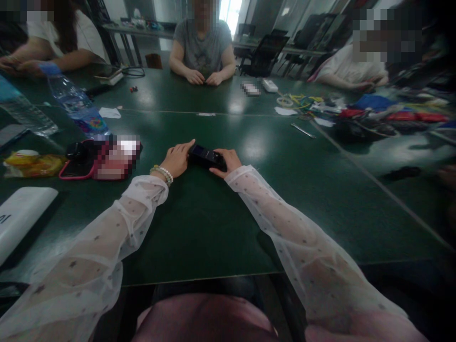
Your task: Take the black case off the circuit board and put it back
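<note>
A small black handheld device (204,155) with a little lit screen and a button area lies between my two hands, low over the green tabletop; I cannot make out its exact kind. My right hand (228,161) is closed around its right end, thumb along the near side. At the opposite end, my left hand (178,157) grips the device, its index finger reaching along the far edge. Some left fingertips are hidden. A beaded bracelet (163,174) circles my left wrist, and sheer white sleeves cover both forearms.
On the left are water bottles (76,102), a red-framed phone case (76,166), a yellow packet (33,165) and a white box-like object (24,218). A wrench (302,131) and a heap of cables (302,102) lie to the right. Several people sit around the table (199,228).
</note>
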The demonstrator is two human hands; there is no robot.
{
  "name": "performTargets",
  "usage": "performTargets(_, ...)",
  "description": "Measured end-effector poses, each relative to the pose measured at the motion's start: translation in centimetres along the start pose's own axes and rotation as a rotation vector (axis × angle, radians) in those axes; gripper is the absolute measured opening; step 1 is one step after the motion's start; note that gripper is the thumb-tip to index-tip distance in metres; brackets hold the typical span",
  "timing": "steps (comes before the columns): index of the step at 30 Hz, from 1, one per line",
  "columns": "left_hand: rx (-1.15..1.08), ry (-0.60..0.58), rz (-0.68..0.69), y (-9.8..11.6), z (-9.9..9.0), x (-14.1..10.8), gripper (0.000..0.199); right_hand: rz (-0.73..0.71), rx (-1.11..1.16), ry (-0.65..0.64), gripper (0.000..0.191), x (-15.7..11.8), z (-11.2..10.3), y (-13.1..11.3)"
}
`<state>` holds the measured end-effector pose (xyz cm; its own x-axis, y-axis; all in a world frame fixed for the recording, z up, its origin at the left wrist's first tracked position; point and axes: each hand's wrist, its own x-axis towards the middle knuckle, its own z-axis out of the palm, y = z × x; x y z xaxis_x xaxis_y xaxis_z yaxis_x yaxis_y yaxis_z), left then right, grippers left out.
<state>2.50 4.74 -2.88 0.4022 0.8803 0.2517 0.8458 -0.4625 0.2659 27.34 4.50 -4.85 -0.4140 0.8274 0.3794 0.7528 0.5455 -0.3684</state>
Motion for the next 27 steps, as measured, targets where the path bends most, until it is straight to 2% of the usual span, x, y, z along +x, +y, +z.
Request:
performTargets(8, 0.005, 0.026, 0.028, 0.39, -0.36, -0.22, 0.074, 0.001, 0.005, -0.025, 0.068, 0.13, -0.29, 0.08)
performTargets(22, -0.07, 0.004, 0.008, 0.62, -0.99, -0.23, 0.072, 0.028, 0.028, -0.028, 0.068, -0.01, -0.34, -0.04)
performTargets(27, -0.093, 0.001, 0.002, 0.49, -0.91, -0.2, 0.071, 0.081, 0.057, -0.013, 0.069, -0.06, -0.32, -0.03)
